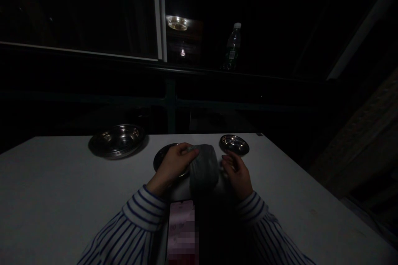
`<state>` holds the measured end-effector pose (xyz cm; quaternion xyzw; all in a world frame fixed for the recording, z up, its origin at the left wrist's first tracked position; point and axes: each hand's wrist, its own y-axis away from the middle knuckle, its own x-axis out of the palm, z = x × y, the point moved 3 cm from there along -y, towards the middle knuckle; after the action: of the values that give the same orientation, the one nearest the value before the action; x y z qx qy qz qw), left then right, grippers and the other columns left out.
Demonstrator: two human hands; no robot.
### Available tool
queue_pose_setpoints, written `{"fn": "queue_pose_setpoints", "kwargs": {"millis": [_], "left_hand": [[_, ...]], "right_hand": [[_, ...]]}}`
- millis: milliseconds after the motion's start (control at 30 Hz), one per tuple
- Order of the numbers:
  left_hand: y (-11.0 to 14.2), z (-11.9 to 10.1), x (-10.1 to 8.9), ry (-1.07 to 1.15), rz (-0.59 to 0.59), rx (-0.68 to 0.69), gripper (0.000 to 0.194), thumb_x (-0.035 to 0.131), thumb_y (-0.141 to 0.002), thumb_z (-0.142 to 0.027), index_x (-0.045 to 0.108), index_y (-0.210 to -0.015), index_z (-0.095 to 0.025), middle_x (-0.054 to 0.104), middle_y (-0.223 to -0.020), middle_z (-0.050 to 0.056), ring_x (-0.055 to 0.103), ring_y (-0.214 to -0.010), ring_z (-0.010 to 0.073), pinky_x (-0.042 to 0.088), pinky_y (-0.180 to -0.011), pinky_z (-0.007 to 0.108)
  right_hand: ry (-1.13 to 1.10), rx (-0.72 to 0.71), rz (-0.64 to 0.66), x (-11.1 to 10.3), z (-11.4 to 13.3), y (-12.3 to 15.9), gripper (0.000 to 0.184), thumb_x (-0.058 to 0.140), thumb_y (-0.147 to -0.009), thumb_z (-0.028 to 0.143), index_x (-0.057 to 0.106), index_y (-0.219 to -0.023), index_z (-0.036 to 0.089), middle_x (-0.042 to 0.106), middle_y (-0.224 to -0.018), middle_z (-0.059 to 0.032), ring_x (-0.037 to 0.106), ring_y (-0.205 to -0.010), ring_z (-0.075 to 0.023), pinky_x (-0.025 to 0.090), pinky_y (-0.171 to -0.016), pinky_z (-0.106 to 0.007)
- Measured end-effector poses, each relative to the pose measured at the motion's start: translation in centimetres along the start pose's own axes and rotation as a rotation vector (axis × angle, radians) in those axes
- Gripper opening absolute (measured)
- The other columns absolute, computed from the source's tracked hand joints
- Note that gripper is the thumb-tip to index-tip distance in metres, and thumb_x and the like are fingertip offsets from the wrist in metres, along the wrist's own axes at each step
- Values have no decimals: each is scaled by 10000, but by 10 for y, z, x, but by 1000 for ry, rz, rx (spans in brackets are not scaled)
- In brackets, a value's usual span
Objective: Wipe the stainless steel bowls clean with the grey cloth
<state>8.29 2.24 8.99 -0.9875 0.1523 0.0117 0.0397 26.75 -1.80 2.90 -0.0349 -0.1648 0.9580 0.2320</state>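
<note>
The white tabletop (93,198) spreads across the lower part of the dim view, with a dark window (77,12) and its pale upright frame (160,14) beyond it. Toward the far left of the tabletop sits a stack of round, shiny metal dishes (116,141). A dark round dish (161,156) lies nearer the middle, partly hidden by the left hand (172,164). A grey folded cloth (204,169) is between the two hands, above the middle of the tabletop; the left hand's grip is closed on its upper left edge, thumb on the near face. The right hand (239,176) is just beside the cloth's right side, fingers curled; whether its grip is open or closed, or touches the cloth, I cannot tell. A phone (181,232) with a lit pinkish screen is below the left hand, close to the wearer. A clear bottle (233,47) with a white cap stands upright by the window. The smallest dish, a shiny metal one (234,144), rests just beyond the right hand.
</note>
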Motion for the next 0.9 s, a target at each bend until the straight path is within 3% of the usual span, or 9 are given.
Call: {"fn": "queue_pose_setpoints", "kwargs": {"millis": [67, 200, 333, 400, 500, 633, 800, 900], "left_hand": [[0, 1, -1, 10, -60, -26, 299, 635, -647, -410, 596, -766, -139, 525, -543, -47, 461, -446, 76, 324, -412, 187], [0, 2, -3, 55, -148, -65, 324, 643, -639, -427, 596, -760, -129, 514, -524, -49, 464, -434, 74, 351, -412, 190], [-1, 5, 0, 222, -163, -111, 329, 639, -669, -406, 592, -834, -125, 604, -661, 7, 560, -544, 99, 439, -495, 208], [0, 5, 5, 302, -152, -140, 314, 637, -690, -378, 582, -870, -128, 627, -715, 27, 590, -588, 102, 473, -550, 216], [4, 3, 15, 377, -99, -122, 267, 634, -715, -316, 570, -903, -137, 657, -810, 59, 631, -712, 123, 503, -682, 241], [7, 2, 27, 233, 46, -6, 270, 649, -703, -283, 598, -926, -141, 677, -950, 86, 622, -907, 181, 466, -835, 296], [11, 0, 33, -69, 191, 168, 314, 581, -733, -248, 630, -1034, -173, 667, -1042, 69, 599, -976, 226, 453, -860, 341], [15, -4, 33, -245, 233, 341, 468, 603, -695, -183, 561, -1161, -206, 590, -1193, 63, 523, -1104, 228, 396, -946, 343]], "right_hand": [[127, -177, 34, 0, 7, 6, 428, 600, -709, 318, 509, -1106, 185, 580, -1092, -118, 550, -1003, -230, 448, -829, -392], [256, -538, 330, 12, 13, 21, 589, 619, -709, 258, 418, -1262, 225, 457, -1289, -104, 424, -1184, -249, 391, -941, -410], [292, -704, 393, 22, 12, 28, 672, 655, -682, 279, 394, -1299, 222, 464, -1294, -98, 427, -1188, -254, 375, -974, -395], [293, -643, 396, 24, 13, 28, 593, 628, -709, 279, 438, -1268, 225, 498, -1265, -85, 461, -1159, -245, 384, -967, -384], [220, -381, 332, 23, 17, 25, 434, 554, -765, 295, 515, -1191, 217, 576, -1171, -67, 544, -1058, -227, 443, -898, -357], [22, -105, 196, 18, 21, 21, 377, 558, -749, 341, 575, -1098, 197, 634, -1070, -59, 585, -989, -229, 477, -845, -340], [-176, -53, 312, 20, 24, 19, 447, 547, -761, 420, 548, -1156, 209, 581, -1171, -58, 523, -1094, -234, 428, -921, -348], [-221, -53, 311, 18, 26, 19, 386, 505, -795, 439, 588, -1100, 219, 595, -1149, -52, 516, -1103, -222, 425, -918, -328]]}}
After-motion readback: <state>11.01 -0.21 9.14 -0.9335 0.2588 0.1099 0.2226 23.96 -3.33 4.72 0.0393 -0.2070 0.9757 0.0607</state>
